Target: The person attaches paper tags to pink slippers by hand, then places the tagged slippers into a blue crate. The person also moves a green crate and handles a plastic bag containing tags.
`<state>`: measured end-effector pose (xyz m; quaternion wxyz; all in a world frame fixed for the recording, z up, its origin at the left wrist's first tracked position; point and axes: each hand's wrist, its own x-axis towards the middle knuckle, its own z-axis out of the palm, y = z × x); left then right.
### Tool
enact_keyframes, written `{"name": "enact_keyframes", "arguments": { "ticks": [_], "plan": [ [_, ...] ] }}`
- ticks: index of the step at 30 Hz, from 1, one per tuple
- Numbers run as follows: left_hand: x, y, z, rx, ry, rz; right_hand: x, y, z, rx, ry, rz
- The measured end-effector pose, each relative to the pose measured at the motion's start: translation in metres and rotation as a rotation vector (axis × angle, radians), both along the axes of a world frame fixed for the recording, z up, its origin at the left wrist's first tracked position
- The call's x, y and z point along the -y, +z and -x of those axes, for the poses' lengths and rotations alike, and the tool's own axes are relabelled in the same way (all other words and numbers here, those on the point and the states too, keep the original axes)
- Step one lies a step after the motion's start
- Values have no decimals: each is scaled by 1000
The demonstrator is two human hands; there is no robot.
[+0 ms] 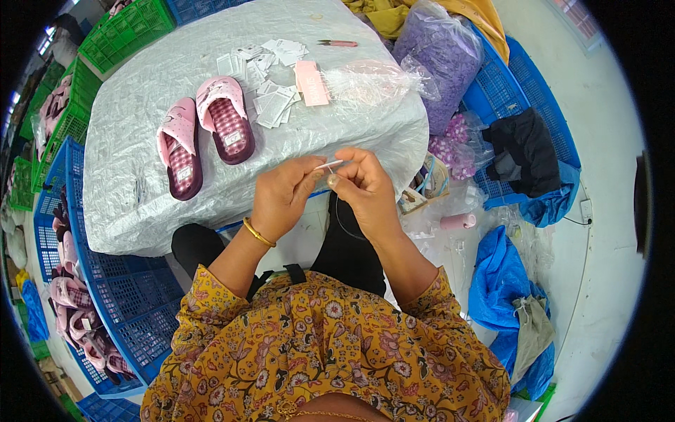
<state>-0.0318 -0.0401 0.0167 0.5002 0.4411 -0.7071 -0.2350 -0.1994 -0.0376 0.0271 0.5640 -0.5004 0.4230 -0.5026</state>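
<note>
Above the front edge of the plastic-covered table [364, 124], my left hand [287, 187] pinches a thin white tag [328, 164], seen nearly edge-on. My right hand [366, 182] meets it, thumb and fingertips closed around a thin cord [340, 216] that hangs in a loop below. Left of my hands lies a pair of pink slippers with plaid insoles: the left slipper [179, 150] and the right slipper [228, 118]. Beyond them are scattered white printed cards [274, 105] and a small stack of pink tags [311, 83] bearing writing.
Pink-handled thread snips [337, 43] and a clear plastic bag [369, 79] lie farther back. At left, a blue crate [121, 279] stands beside more pink slippers [79, 322]. A purple-filled bag [435, 58], blue crates [493, 74] and a blue sheet [495, 295] are at right.
</note>
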Motion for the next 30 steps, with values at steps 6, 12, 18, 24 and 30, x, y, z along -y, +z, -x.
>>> {"name": "enact_keyframes", "arguments": {
  "ticks": [6, 12, 18, 24, 30],
  "plan": [
    [2, 5, -3, 228, 8, 342, -2, -3, 6, 54, 59, -71],
    [-3, 3, -5, 136, -31, 213, -2, -7, 5, 219, 118, -101],
    [-6, 1, -1, 95, 2, 187, -8, -7, 0, -108, -2, 137],
    [-10, -3, 1, 62, 51, 119, -15, -12, -7, -301, -145, 285],
    [-12, -10, 1, 83, 92, 155, -15, -10, -11, -356, -195, 356]
  ]
}}
